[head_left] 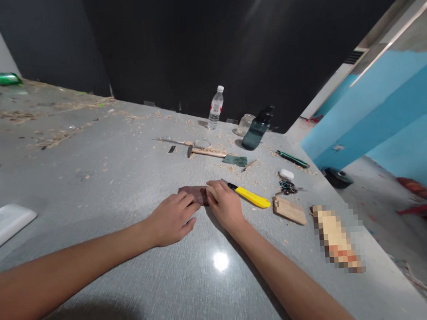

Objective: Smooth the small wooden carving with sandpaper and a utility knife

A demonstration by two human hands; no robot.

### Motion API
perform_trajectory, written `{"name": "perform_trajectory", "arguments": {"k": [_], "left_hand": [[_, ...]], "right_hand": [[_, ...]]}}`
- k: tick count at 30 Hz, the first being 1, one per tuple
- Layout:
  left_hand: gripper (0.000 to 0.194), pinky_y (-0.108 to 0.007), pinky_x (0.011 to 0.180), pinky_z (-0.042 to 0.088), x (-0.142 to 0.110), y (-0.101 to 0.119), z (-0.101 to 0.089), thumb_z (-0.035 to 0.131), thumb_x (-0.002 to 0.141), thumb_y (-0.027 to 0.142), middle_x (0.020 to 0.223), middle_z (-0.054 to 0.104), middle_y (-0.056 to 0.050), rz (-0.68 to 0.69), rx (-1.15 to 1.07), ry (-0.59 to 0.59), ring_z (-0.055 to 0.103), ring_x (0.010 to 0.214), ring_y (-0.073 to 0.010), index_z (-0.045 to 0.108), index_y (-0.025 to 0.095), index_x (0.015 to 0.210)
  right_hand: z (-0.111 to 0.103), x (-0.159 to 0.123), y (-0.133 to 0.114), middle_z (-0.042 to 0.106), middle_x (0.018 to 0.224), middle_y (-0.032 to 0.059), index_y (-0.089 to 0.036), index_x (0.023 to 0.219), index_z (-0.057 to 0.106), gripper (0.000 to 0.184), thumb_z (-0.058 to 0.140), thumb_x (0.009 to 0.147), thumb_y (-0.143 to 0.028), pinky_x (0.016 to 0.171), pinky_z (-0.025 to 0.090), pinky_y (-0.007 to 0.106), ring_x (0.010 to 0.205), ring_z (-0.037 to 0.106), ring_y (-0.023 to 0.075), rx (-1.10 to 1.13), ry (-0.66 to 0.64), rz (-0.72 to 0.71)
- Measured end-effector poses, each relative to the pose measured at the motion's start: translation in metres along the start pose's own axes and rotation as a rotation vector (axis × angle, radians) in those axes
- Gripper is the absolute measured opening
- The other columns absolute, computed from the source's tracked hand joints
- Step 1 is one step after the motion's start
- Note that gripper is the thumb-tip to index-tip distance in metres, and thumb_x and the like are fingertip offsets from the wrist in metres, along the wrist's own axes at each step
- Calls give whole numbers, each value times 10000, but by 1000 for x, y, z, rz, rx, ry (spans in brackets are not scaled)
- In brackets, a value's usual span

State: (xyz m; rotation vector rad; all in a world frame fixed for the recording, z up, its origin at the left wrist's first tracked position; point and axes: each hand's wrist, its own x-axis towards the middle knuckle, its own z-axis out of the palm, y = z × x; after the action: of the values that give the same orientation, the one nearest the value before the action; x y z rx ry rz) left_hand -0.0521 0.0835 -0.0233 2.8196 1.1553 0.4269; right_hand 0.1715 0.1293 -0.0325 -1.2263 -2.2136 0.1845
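Note:
A dark brown sheet that looks like sandpaper [199, 194] lies on the grey table between my hands. Spread fingers of my left hand [175, 218] rest on its left part, with the thumb apart. Over its right end, my right hand [227, 205] is closed around a small pale wooden piece [212, 193], mostly hidden by the fingers. Just right of that hand lies a yellow utility knife [252, 196]. Beyond the hands are a hammer [207, 152], a dark green sheet [235, 160] and a small pencil-like stick [249, 165].
Farther back stand a water bottle [215, 108], a glass jar [245, 124] and a dark pump bottle [257, 129]. At right lie a green-black cutter [293, 159], a white case [286, 174], keys [287, 187], a wood block [289, 210] and a pixelated object [336, 239]. Shavings dot the table.

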Motion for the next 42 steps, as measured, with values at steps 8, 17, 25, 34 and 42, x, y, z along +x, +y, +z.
{"name": "perform_trajectory", "arguments": {"k": [8,17,25,34,42], "left_hand": [[331,-511,969,545,0,-1,2,506,1057,290,1241,667,-148,9,-17,46,604,1148,-326,661,161,1319],[347,-519,983,538,-1,-1,2,501,1066,291,1263,662,-154,7,-16,36,599,1166,-332,657,152,1343],[341,-503,965,537,0,0,0,504,1060,287,1230,666,-146,5,5,17,599,1133,-325,663,148,1328],[331,-487,937,538,0,0,2,498,1056,287,1194,669,-139,11,6,47,601,1107,-315,673,167,1310],[335,-497,955,536,0,-1,2,488,1066,286,1225,664,-142,13,4,34,598,1121,-318,663,153,1318]], "right_hand": [[-1,-1,-3,766,1286,76,-251,1162,718,274,572,977,-110,931,582,346,1110,723,226,34,-68,-85],[-2,0,-4,785,1192,45,-262,1101,735,235,587,972,-133,872,569,307,1042,728,204,36,-95,-96],[-1,-1,-2,767,1169,79,-239,1115,728,225,574,985,-139,826,564,322,959,724,216,6,-47,-39],[0,-2,0,768,1148,110,-217,1118,735,240,547,993,-138,792,562,335,931,731,233,-4,-9,14],[4,-3,4,798,1125,104,-206,1403,607,398,577,1006,-214,806,584,357,946,769,260,34,13,5]]}}
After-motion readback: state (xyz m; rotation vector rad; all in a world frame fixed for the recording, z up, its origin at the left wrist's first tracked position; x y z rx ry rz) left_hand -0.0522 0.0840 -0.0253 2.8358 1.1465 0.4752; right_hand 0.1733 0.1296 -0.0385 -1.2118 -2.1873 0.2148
